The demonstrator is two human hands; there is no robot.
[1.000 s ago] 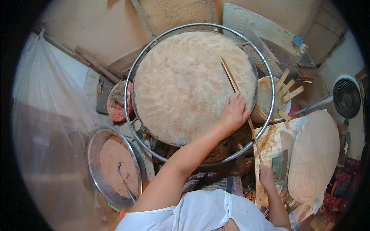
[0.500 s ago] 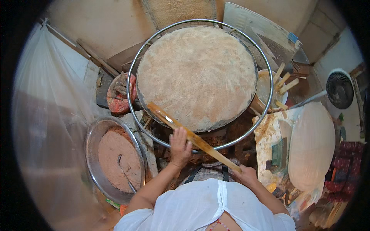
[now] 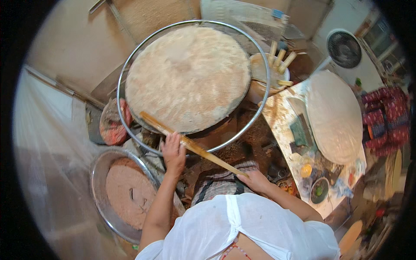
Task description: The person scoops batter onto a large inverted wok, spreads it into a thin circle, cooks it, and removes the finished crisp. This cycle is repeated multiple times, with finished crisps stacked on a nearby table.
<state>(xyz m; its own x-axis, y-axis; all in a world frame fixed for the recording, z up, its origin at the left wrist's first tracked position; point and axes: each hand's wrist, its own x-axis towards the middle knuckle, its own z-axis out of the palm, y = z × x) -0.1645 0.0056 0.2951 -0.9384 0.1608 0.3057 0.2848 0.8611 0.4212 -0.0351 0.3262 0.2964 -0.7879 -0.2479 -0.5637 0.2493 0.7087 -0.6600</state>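
A long, flat wooden stick (image 3: 197, 148) slants from the near left edge of a large round griddle (image 3: 190, 131) down to my right side. Spread over the griddle is a thin, pale beige sheet of batter (image 3: 186, 73), with a greyer patch near its middle. My left hand (image 3: 174, 157) holds the stick along its middle, the fingers laid over it. At the stick's near end, my right hand (image 3: 253, 179) is closed round it. A shiny metal ring (image 3: 234, 141) encircles the griddle, and the stick crosses above its near side.
A metal basin (image 3: 96, 190) of pinkish-brown meal is at my left, below a red bag (image 3: 116, 123). Beyond the griddle's right side stands a bucket (image 3: 260, 89) with several wooden sticks. A board (image 3: 277, 123) carries a pale oval stack (image 3: 336, 117); a fan (image 3: 344, 48) stands behind.
My view has turned to the right, so the griddle and basin sit further left and more of the board shows. Both hands still hold the stick near the griddle's edge.
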